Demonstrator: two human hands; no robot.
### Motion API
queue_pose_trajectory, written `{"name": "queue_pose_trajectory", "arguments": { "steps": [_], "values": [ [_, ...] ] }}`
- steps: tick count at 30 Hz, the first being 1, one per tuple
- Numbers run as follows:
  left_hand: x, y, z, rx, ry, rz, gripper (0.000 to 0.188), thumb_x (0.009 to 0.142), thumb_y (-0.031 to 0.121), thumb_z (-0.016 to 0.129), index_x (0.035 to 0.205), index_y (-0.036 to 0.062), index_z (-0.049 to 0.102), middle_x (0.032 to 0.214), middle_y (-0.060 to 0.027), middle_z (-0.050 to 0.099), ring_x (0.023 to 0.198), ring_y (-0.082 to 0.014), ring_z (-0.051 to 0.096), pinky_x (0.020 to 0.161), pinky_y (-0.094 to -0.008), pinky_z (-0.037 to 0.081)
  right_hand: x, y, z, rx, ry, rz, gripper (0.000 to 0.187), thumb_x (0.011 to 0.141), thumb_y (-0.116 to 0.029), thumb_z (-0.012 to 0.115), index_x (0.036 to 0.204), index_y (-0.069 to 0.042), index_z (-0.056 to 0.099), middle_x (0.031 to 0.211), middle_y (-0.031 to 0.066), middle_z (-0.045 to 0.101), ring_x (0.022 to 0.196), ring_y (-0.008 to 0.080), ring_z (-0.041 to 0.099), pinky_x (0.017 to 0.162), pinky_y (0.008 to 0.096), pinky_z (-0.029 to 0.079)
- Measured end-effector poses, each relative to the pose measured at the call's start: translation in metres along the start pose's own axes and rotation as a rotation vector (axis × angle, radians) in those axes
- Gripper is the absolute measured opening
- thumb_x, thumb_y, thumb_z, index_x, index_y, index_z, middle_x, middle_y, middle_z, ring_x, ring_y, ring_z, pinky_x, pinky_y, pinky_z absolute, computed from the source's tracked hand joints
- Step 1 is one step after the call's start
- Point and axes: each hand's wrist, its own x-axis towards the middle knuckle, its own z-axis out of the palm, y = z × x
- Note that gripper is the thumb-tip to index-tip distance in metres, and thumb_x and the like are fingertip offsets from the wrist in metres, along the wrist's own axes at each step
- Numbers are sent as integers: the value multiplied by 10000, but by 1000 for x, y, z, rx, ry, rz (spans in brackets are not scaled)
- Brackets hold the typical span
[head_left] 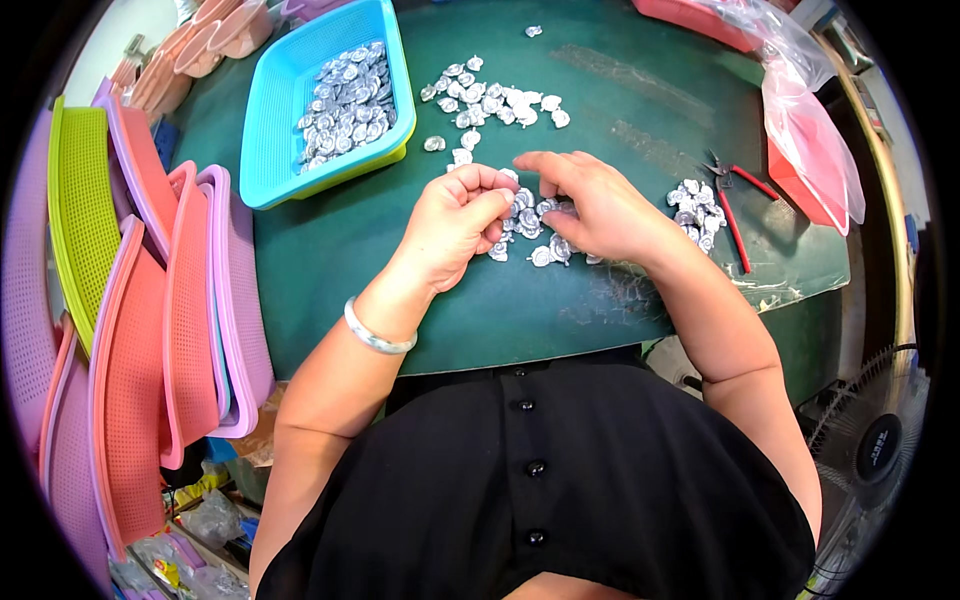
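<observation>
My left hand (pixel 455 222), with a pale bangle (pixel 375 335) on its wrist, is closed in a pinch. A small silver metal piece (pixel 511 176) shows at its fingertips, partly hidden by them. My right hand (pixel 598 207) is open, its index finger stretched toward the left hand and its thumb apart, low over the table. Between and beneath both hands lies a small heap of silver rose-like pieces (pixel 526 222), partly covered by the fingers. Beyond them, more of these silver pieces (pixel 490 98) lie scattered on the green table (pixel 600 110).
A blue basket (pixel 262 120) of silver pieces stands at the far left. Right of my right hand lie another heap (pixel 697 212) and red-handled pliers (pixel 733 215). A red tray (pixel 800 185) with plastic film is at the right edge. Stacked baskets (pixel 130 390) crowd the left; a fan (pixel 880 445) stands lower right.
</observation>
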Motion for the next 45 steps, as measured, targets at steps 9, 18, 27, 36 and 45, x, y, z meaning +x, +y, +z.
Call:
{"name": "queue_pose_trajectory", "arguments": {
  "steps": [9,18,27,36,45],
  "values": [
    [-3,-1,6,184,-29,12,167,833,89,571,970,-6,565,702,12,532,524,-25,440,418,-147,312,3,8,6,641,92,221,443,704,105,558,1126,-4,482,734,26,510,643,87,503,591,219,425],
    [-2,0,5,50,-22,-26,162,855,149,562,910,0,593,649,3,530,501,-36,434,406,-150,289,6,0,6,888,253,172,402,754,79,584,1135,-10,489,850,13,511,780,66,514,720,202,451],
    [-2,2,0,-58,-65,-71,130,861,145,535,810,31,571,621,2,518,474,-47,413,387,-159,257,6,3,3,1034,207,152,376,814,27,534,1180,2,453,896,51,547,780,100,545,695,234,469],
    [-3,1,0,-68,-75,-53,130,861,145,535,812,31,572,616,4,518,475,-42,415,387,-156,256,6,3,0,1089,167,227,390,816,22,524,1195,5,434,911,80,564,762,121,565,676,246,475],
    [-2,3,-2,-71,-84,-68,103,834,134,551,806,43,589,627,17,521,488,-29,436,406,-157,280,6,2,1,1080,163,191,416,799,47,529,1200,1,428,903,70,557,776,107,556,684,235,470]
  ]
}}
